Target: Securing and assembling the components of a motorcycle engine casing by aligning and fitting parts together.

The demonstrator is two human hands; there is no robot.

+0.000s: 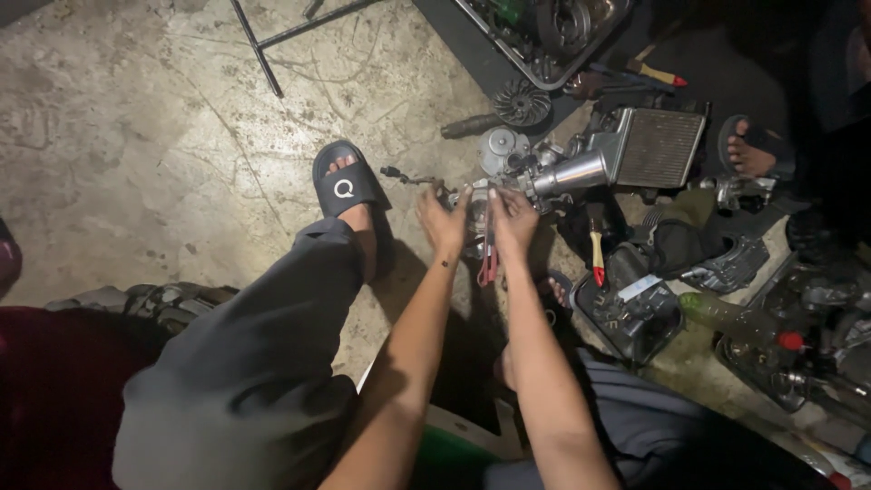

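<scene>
Two hands (445,220) (513,220) grip one engine part (522,168).

Lit hard from above and near the head, brightest on the concrete floor (163,136) at upper left; falling off to deep shadow along the right and lower edges; glare on the chrome funnel (572,172); slightly soft, grainy throughout.
</scene>
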